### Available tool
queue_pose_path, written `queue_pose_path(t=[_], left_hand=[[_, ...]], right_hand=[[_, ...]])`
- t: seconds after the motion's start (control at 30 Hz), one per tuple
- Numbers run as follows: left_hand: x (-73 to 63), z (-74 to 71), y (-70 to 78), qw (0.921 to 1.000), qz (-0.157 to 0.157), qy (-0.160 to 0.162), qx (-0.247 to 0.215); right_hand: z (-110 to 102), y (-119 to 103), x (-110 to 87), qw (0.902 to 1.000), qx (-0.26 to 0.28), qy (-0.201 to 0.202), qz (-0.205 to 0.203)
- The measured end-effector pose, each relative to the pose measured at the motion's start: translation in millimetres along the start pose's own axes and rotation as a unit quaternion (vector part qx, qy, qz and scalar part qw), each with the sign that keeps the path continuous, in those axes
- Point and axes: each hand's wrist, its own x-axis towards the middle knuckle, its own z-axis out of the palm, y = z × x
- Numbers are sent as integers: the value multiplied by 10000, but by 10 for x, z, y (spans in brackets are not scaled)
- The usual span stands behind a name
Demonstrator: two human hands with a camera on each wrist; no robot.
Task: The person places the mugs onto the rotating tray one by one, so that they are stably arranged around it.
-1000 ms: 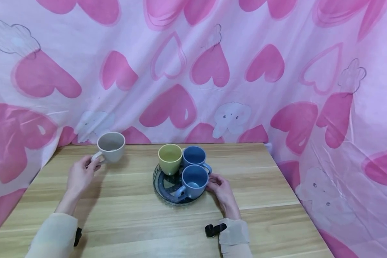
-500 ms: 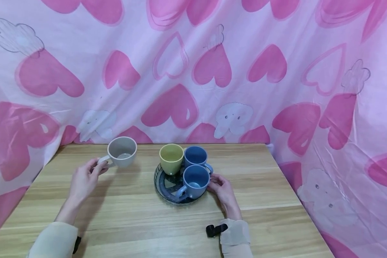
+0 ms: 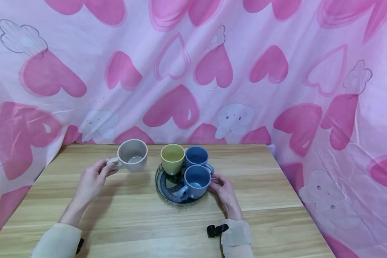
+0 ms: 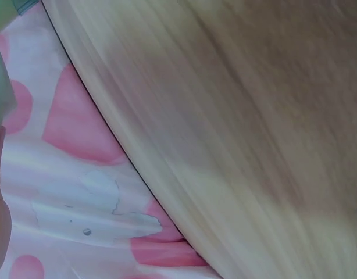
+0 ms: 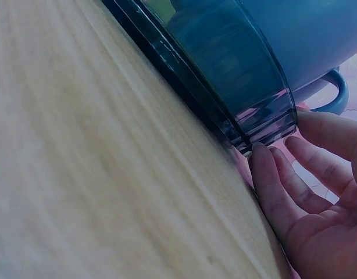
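Note:
On the left, my left hand (image 3: 91, 181) pinches the handle of a light grey mug (image 3: 136, 166), held above the table with its opening tilted toward the camera. A sliver of that mug (image 4: 1, 90) and of the hand show in the left wrist view. A round, dark glass tray (image 3: 162, 188) bears a yellow-green cup (image 3: 172, 165), a blue mug (image 3: 196, 157) behind and another blue mug (image 3: 196, 179) in front. My right hand (image 3: 224, 190) holds the tray's right rim; in the right wrist view its fingertips (image 5: 261, 154) are at the clear wall.
The wooden table (image 3: 142, 229) runs back to a pink curtain (image 3: 125, 104) with hearts, which also hangs along the right side. A black wrist strap (image 3: 216, 230) is on the right sleeve.
My left hand has carried the grey mug rightward and slightly down, closer to the tray. The right hand and the cups on the tray keep their places; the head view has shifted slightly.

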Motion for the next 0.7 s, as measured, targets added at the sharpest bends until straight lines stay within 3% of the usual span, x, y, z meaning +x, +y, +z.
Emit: queue_pose_path(t=[0.3, 0.53, 0.7], left_hand=[[16, 175, 52, 9973, -42, -658, -311], [-6, 326, 47, 9905, -112, -1268, -521], [11, 394, 24, 9845, -192, -1519, -860]], right_hand=[[8, -12, 12, 10000, -4, -13, 19], [-3, -4, -29, 9998, -84, 74, 176], [5, -5, -4, 10000, 30, 44, 58]])
